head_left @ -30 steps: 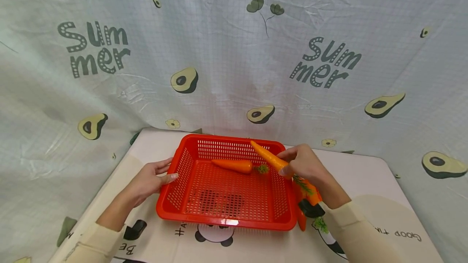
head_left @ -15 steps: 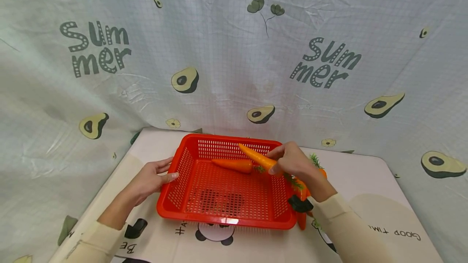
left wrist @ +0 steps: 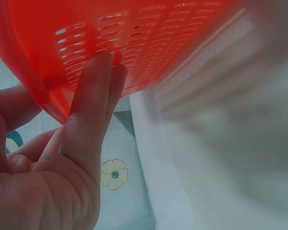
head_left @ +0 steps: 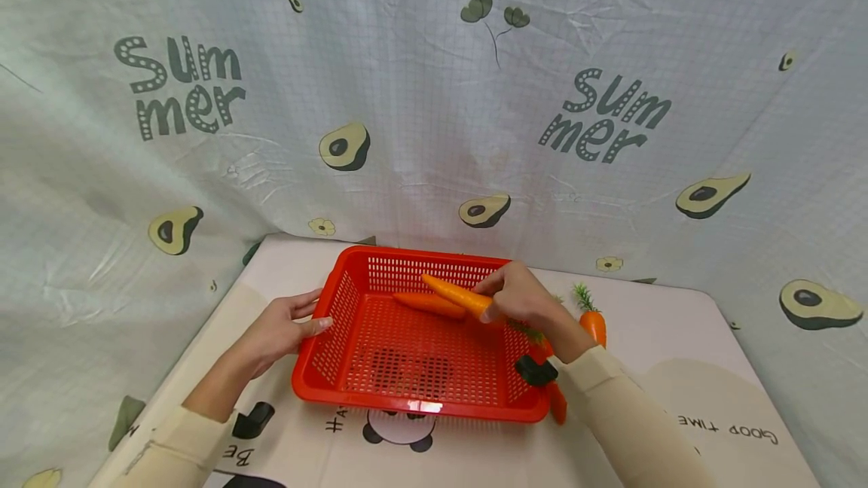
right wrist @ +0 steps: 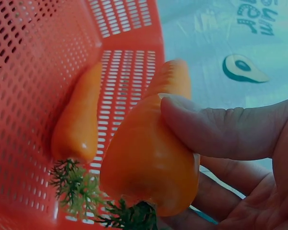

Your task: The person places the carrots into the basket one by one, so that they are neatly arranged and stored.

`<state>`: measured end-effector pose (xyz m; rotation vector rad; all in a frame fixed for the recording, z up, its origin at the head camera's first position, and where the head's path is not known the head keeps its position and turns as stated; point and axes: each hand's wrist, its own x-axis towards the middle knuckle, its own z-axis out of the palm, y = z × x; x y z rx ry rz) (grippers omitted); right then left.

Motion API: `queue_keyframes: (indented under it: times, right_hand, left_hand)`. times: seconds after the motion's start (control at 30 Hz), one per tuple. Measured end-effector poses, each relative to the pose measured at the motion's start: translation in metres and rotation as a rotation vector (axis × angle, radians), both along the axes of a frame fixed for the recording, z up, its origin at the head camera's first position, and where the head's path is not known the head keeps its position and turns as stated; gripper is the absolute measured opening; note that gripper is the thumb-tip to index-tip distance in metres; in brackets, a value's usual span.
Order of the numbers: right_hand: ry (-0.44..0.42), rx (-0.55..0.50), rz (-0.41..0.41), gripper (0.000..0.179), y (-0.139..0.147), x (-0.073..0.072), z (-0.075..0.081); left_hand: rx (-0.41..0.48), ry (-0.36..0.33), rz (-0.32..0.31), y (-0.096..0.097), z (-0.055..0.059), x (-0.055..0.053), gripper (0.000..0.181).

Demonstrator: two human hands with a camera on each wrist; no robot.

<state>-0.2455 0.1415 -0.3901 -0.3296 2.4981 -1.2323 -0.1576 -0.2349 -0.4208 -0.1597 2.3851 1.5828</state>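
A red perforated plastic basket (head_left: pixel 420 407) sits on the table. My left hand (head_left: pixel 274 333) grips its left side, thumb over the rim and fingers against the outer wall (left wrist: pixel 149 43). An orange carrot (head_left: pixel 454 294) with green leafy top is pinched between the thumb and fingers of my right hand (head_left: pixel 518 300), over the basket's right part, tip pointing left. Another carrot (head_left: pixel 427 304) lies inside the basket near the back; its leaves (right wrist: pixel 77 187) show in the right wrist view. The held carrot (right wrist: pixel 153 148) fills the middle of that view.
Outside the basket's right side lie more carrots, one (head_left: pixel 593 326) with its leaves pointing back and one (head_left: pixel 557 403) near the front right corner, partly hidden by my right arm. A patterned curtain (head_left: pixel 420 96) hangs behind the pale printed table (head_left: pixel 678 390).
My right hand has moved left with the carrot, from the basket's right rim to over its inside. Carrots on the right have come into view from behind my arm. My left hand stays put.
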Motion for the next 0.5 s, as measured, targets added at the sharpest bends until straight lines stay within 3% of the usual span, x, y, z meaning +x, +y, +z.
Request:
queue_keyframes:
  times: [0.5]
  right_hand:
    - [0.019, 0.054, 0.070, 0.041, -0.033, -0.006, -0.012]
  left_hand:
    - [0.008, -0.002, -0.002, -0.003, -0.002, -0.001, 0.075]
